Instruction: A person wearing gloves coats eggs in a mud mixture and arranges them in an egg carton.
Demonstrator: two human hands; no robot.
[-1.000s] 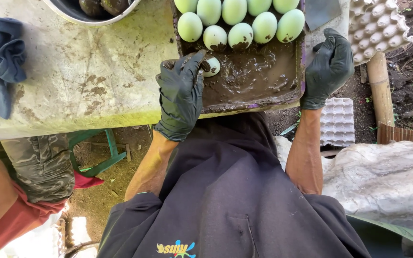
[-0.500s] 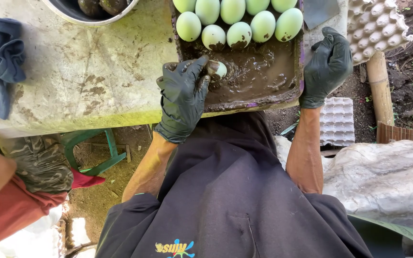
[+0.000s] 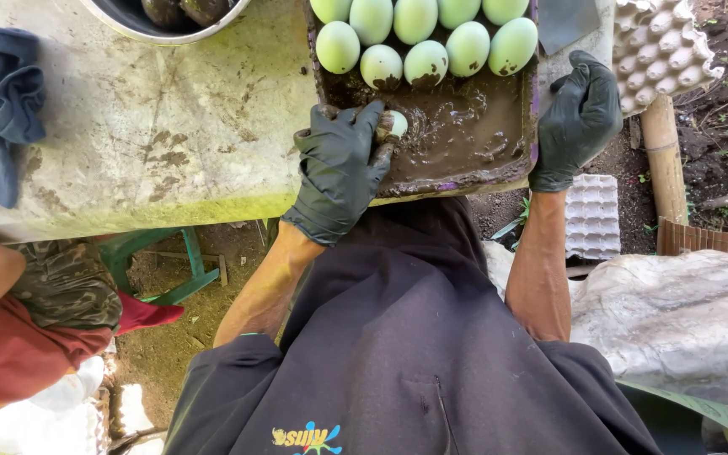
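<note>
Left hand (image 3: 340, 168) gripping muddy egg (image 3: 394, 125) in tray (image 3: 465, 179). Right hand (image 3: 579, 118) clamped on tray edge, 3 o'clock. Pale green eggs (image 3: 425, 42) at 12.

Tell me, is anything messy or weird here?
Yes. The tray is full of wet brown mud, smeared on the pale green eggs. The left hand holds one muddy egg; the right hand holds the tray's edge.

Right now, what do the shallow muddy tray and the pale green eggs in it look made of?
The shallow muddy tray looks like thin plastic, purple at its bare rim, though mud coats most of it. The pale green eggs have smooth matte shell, smeared brown below. The left hand presses one into the mud.
</note>
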